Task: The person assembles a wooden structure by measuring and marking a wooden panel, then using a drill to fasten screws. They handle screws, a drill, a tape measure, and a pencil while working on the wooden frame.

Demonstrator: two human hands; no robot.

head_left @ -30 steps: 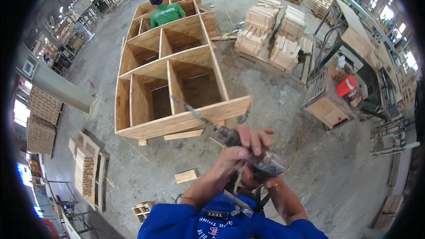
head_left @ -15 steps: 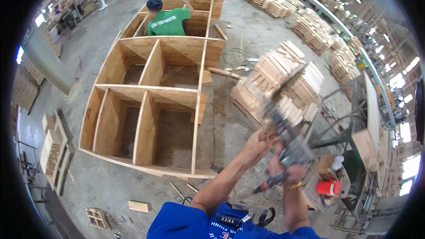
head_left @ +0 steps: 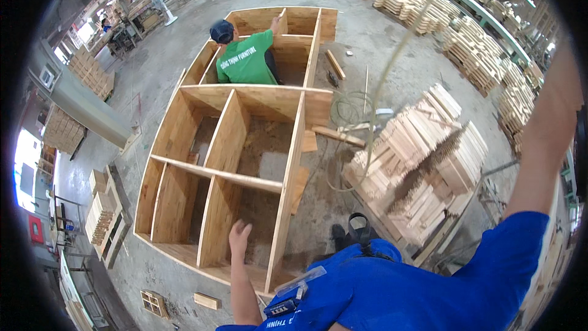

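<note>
My left hand is held over the near end of a large wooden shelf frame, above one of its compartments. Its fingers are loosely bent and apart, and nothing shows in them. My right arm is raised up the right side of the view, and the hand itself lies beyond the picture's edge. The frame lies on the floor, divided by boards into several open compartments. At its far end a person in a green shirt leans inside, one hand on the top of a divider.
A stack of wooden slats stands right of the frame. A thin hose hangs down between them to coils on the floor. Loose boards lie beside the frame. A column and a loaded pallet are at left.
The power drill held near both hands has left the view. My right arm has swung up and right, out past the edge; my left hand has moved left over the frame. The view has turned.
</note>
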